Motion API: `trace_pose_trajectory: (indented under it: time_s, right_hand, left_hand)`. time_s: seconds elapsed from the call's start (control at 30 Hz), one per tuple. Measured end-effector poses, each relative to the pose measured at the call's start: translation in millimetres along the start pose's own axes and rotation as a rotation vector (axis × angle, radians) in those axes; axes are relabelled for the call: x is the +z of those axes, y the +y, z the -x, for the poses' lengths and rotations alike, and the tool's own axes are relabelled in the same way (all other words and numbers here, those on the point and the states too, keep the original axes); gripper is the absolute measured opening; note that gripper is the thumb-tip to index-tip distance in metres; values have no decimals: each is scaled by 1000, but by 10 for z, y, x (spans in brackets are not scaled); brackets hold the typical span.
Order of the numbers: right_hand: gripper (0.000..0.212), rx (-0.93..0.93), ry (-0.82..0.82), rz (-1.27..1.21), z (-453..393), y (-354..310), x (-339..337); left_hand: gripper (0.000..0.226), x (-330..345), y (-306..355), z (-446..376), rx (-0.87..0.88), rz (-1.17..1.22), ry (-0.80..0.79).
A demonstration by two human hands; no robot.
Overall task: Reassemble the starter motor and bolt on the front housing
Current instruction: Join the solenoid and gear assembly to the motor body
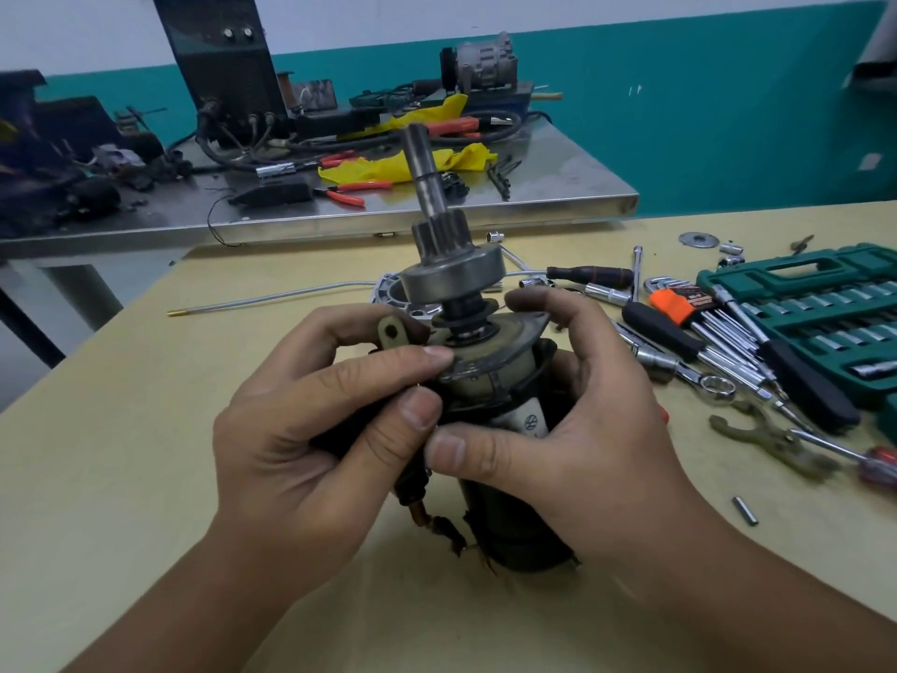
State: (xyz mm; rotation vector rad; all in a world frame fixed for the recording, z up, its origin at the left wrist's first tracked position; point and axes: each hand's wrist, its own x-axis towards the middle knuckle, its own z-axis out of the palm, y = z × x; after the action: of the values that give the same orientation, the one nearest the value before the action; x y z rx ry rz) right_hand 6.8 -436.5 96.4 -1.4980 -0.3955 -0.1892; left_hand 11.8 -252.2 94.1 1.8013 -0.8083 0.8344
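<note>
The black starter motor body [509, 507] stands upright on the yellow table [145, 478], its shaft with pinion gear and round clutch [454, 274] pointing up. My left hand [310, 439] grips the body's left side, thumb and forefinger at the grey plate [490, 352] on top. My right hand [563, 420] wraps round the right side, thumb on the front, fingertips on the plate's far edge. Behind the motor lies the silver front housing [390, 296], mostly hidden. Copper leads [427, 514] hang at the lower left of the body.
To the right lie ratchets, wrenches, hex keys [679, 303], a screwdriver [869, 461] and an open green socket case [801, 303]. A small pin [744, 511] lies near my right wrist. A thin rod [272, 298] lies at the back. A cluttered steel bench [558, 196] stands beyond.
</note>
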Motion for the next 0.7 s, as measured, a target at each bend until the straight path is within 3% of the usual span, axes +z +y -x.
trace_pose_trajectory:
  time_s: [0.47, 0.6, 0.7]
  right_hand:
    - [78, 37, 11, -87, 20, 15, 31]
    - [78, 63, 29, -93, 23, 38, 29]
    - [79, 64, 9, -67, 10, 38, -8]
  left_hand:
    - [22, -16, 17, -5, 16, -26, -25]
    - [18, 4, 1, 29, -56, 37, -25]
    - [18, -36, -44, 27, -212, 232, -6]
